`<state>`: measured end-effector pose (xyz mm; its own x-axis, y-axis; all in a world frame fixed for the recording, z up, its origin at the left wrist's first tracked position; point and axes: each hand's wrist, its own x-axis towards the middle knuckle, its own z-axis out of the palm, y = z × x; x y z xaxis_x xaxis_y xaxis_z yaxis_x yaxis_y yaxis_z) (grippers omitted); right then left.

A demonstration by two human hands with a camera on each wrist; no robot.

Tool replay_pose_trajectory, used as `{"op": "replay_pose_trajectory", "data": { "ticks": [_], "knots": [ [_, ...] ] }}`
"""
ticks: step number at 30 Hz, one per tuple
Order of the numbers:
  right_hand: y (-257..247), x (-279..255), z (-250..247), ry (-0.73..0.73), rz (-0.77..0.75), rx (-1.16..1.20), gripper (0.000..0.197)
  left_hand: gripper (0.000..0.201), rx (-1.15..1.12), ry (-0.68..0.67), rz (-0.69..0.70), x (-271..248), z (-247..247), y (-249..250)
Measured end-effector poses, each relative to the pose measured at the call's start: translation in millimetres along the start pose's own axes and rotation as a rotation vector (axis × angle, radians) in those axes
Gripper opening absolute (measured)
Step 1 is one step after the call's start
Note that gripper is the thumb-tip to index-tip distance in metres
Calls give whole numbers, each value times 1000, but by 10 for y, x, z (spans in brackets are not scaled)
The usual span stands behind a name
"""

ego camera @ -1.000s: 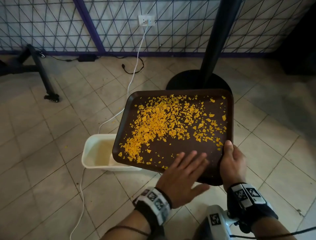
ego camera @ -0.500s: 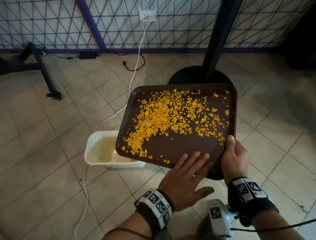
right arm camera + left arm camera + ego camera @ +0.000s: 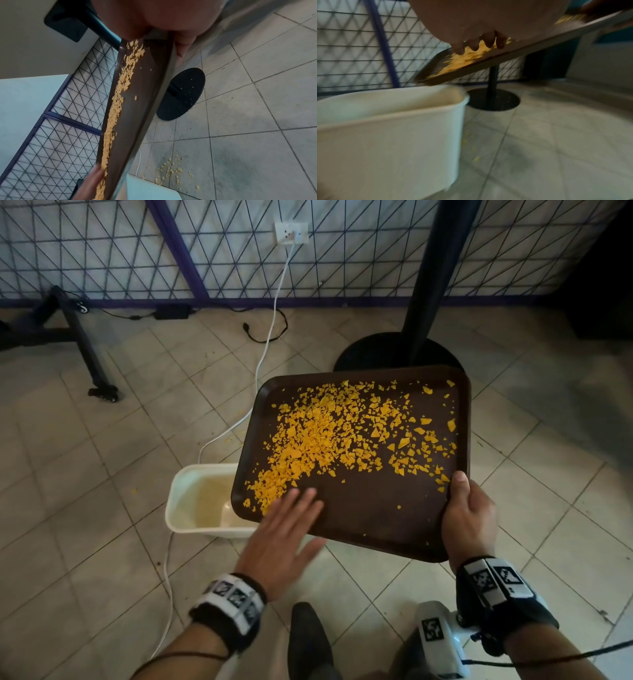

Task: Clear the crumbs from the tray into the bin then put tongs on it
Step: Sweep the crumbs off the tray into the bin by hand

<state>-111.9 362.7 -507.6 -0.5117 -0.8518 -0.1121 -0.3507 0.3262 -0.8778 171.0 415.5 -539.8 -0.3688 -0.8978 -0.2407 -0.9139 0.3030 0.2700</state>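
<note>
Tray tilted over bin.
Right hand [image 3: 469, 518] grips tray [image 3: 370, 508] corner; left hand [image 3: 284, 539] flat, fingers straight, on crumbs [image 3: 318, 440] above bin [image 3: 181, 498].

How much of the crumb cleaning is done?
Hardly any. Most crumbs still lie on the tray. The right hand tips it over the white bin and the left hand sweeps them down. A few lie spilled on the floor. Tongs aren't in view.
</note>
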Motion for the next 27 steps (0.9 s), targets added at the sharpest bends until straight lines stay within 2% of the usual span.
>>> {"op": "replay_pose_trajectory", "data": {
  "ticks": [4,7,9,14,15,17,20,22,24,27],
  "knots": [
    [-25,-30,48,-5,-11,7,41,65,20,87,285,364,14,869],
    [7,-29,56,3,-10,-3,43,68,67,59,330,514,65,1118],
    [17,-18,33,12,-11,-7,43,68,68,39,291,485,121,950],
    [15,6,-13,-2,50,24,46,69,43,-9,-67,225,166,70],
    [9,2,-10,-6,72,39,48,69,32,-4,-90,213,121,16],
    [-15,-10,1,-12,107,66,48,65,57,48,-14,301,-6,159],
    [-40,-37,30,-5,97,103,47,61,81,107,233,604,-118,727],
    [-40,-46,40,-7,93,136,47,63,117,98,355,804,-125,1094],
    [-19,-42,37,-12,100,155,46,69,132,74,385,935,-115,1308],
    [15,-10,4,2,97,144,47,66,129,83,331,1011,-97,1297]
  ]
}}
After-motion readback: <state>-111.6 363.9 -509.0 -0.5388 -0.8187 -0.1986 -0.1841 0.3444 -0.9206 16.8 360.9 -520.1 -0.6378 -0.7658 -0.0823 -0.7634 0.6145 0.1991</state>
